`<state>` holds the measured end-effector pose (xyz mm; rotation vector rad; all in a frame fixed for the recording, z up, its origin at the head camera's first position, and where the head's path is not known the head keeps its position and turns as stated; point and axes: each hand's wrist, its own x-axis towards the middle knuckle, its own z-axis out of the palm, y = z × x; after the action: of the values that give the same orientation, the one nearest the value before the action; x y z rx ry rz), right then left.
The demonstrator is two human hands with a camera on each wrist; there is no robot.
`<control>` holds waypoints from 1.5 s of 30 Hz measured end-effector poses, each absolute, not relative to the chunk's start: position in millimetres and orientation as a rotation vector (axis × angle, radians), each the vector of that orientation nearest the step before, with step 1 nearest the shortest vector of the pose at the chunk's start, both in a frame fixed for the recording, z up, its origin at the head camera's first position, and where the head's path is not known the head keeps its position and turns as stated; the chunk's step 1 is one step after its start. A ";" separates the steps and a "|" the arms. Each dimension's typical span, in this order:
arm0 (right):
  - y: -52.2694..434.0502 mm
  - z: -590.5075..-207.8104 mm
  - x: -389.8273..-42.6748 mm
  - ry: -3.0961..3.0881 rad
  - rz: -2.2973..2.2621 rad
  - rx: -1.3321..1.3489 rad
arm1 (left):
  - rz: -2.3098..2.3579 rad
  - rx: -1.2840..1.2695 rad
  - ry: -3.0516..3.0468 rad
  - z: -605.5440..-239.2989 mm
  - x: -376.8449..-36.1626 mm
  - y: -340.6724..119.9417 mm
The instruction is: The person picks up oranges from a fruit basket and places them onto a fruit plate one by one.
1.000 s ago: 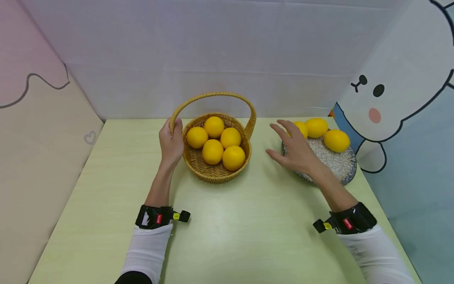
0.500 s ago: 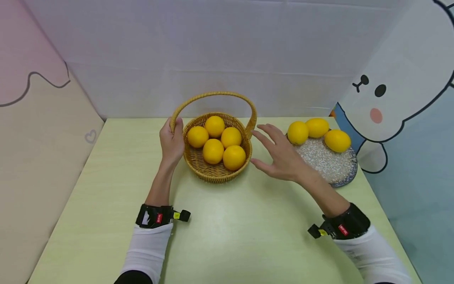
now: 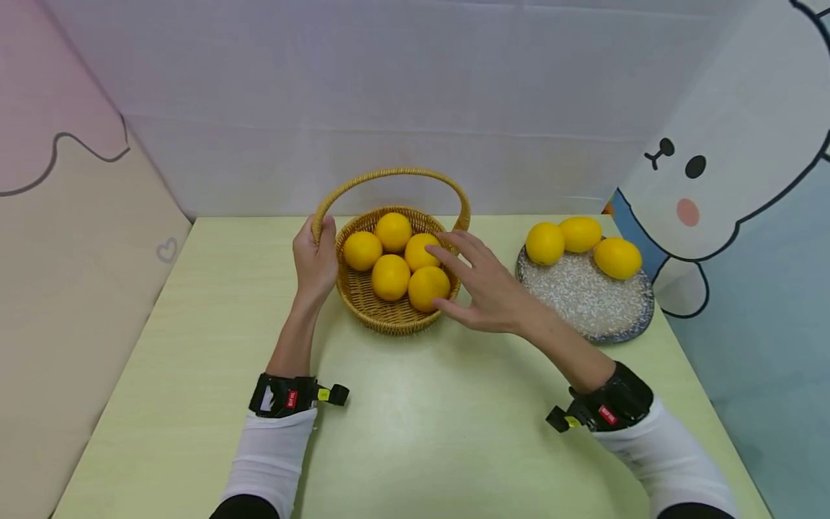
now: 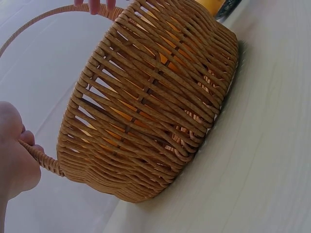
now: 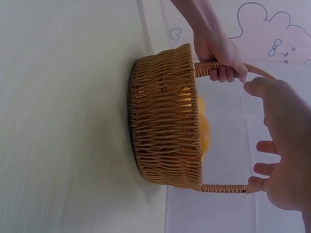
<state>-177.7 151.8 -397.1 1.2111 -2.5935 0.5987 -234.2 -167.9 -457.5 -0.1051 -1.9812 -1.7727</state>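
Note:
A round wicker basket (image 3: 389,326) with a tall arched handle (image 3: 403,171) stands on the table, several orange-yellow round fruits (image 3: 390,277) inside. My left hand (image 3: 315,259) grips the left side of the handle, which the left wrist view also shows. Over the basket's right rim hovers my right hand (image 3: 483,285), fingers spread and slightly bent. Its thumb and fingertips overlap the two right-hand fruits in the head view. In the right wrist view that hand (image 5: 286,141) is above the basket's opening (image 5: 194,121), holding nothing.
To the right lies a speckled grey plate (image 3: 586,303) with a dark rim, bearing three yellow lemons (image 3: 617,258) along its far side. A pale wall (image 3: 259,173) stands right behind the table (image 3: 402,425), and a wall with a cartoon drawing borders the right side.
My right hand has moved left from over the plate to the right part of the basket, uncovering the lemon at the plate's left. The left hand keeps its hold on the handle.

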 end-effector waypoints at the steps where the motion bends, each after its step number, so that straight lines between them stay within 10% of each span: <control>1: 150.2 -397.0 -178.3 -2.597 0.604 1.218 | -1.774 -0.106 -1.982 -457.5 -234.1 -167.8; 45: 107.8 -390.8 -213.9 -3.186 0.470 1.243 | -1.786 -0.132 -1.983 -454.9 -232.4 -167.1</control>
<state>-213.9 107.8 -390.8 1.2426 -3.1862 0.4699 -232.4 -167.1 -454.9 -0.1320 -1.9833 -1.7865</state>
